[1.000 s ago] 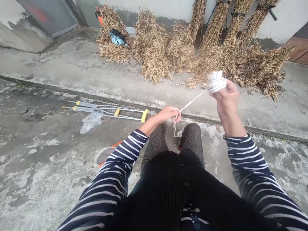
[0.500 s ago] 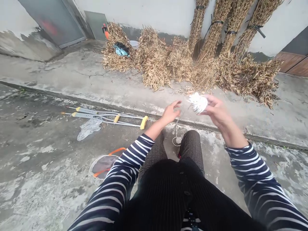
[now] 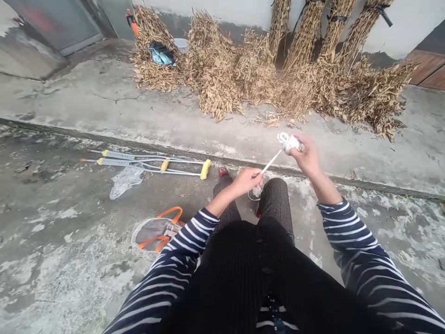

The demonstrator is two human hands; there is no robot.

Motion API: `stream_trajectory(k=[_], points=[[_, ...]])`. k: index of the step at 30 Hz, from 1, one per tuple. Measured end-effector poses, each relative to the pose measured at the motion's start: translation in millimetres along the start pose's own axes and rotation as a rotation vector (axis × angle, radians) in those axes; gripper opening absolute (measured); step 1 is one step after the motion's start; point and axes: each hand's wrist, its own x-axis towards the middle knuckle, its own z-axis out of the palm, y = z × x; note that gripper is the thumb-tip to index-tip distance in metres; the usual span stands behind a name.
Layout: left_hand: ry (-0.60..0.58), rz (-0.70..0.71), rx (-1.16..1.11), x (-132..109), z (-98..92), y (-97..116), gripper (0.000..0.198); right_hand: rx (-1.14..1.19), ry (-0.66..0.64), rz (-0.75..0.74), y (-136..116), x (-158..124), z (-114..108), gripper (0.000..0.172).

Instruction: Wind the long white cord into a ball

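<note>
In the head view, my right hand (image 3: 308, 155), a little blurred, holds a ball of string (image 3: 289, 143) out in front of me, thumb and fingers closed around its right side, so that its white loops poke out to the left. From the ball a strand (image 3: 271, 162) runs straight down to my left hand (image 3: 247, 181), whose fingertips are pinched together on it just above my knees. Below that hand a thin loose curve of the string hangs between my trousers (image 3: 277, 204) (its very end is too small for me to make out). To my left, two crutches (image 3: 181, 172) lie on the concrete by the step (image 3: 222, 134), with a clear plastic bag (image 3: 125, 183) at their near side. Closer in, partly covered by my striped sleeve (image 3: 181, 260), is a bag with orange handles (image 3: 153, 234). Up on the step, dry stalks (image 3: 219, 83) sit in heaps, a blue cloth (image 3: 162, 55) on the leftmost one, and tied bundles (image 3: 306, 39) lean against the wall (image 3: 239, 11).
</note>
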Motion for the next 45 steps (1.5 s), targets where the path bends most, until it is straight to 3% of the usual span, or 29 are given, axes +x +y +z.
stream_trajectory(k=[3,6,9,12,15,18,21,25,28,33,37,41,45], points=[[-0.046,0.055,0.252,-23,-13.4,9,0.017,-0.339,-0.026,-0.143,27,-7,8,0.039],[-0.069,0.182,0.583,-36,-18.2,40,0.022,-0.495,-0.105,-0.267,40,-17,21,0.041],[-0.077,0.317,0.817,-26,-20.3,75,0.025,-0.551,-0.24,-0.387,38,-25,32,0.041],[-0.018,0.386,0.864,4,-33.1,91,0.026,-0.439,-0.395,-0.448,24,-37,38,0.038],[0.044,0.362,0.777,33,-50.3,78,0.025,-0.197,-0.39,-0.301,10,-53,37,0.044],[-0.005,0.249,0.614,44,-50.2,48,0.026,0.092,-0.278,-0.069,4,-66,36,0.046],[-0.039,0.138,0.484,36,-27.0,21,0.024,0.267,-0.161,0.014,7,-73,39,0.046],[0.056,0.08,0.564,16,8.8,6,0.018,0.166,-0.064,-0.046,13,-81,47,0.039],[0.078,0.09,0.574,7,17.0,4,0.012,0.072,-0.092,-0.059,11,-91,53,0.039],[-0.042,0.102,0.469,0,9.5,3,0.01,0.082,-0.231,-0.036,-2,-103,52,0.053],[0.042,0.082,0.598,0,12.5,2,0.008,0.183,-0.316,0.029,-9,-108,51,0.061],[0.04,0.082,0.49,1,17.8,-8,0.01,0.121,-0.087,0.075,-3,-106,53,0.044],[-0.073,0.013,0.147,-3,14.6,-31,0.018,0.082,0.151,0.073,5,-84,35,0.056]])
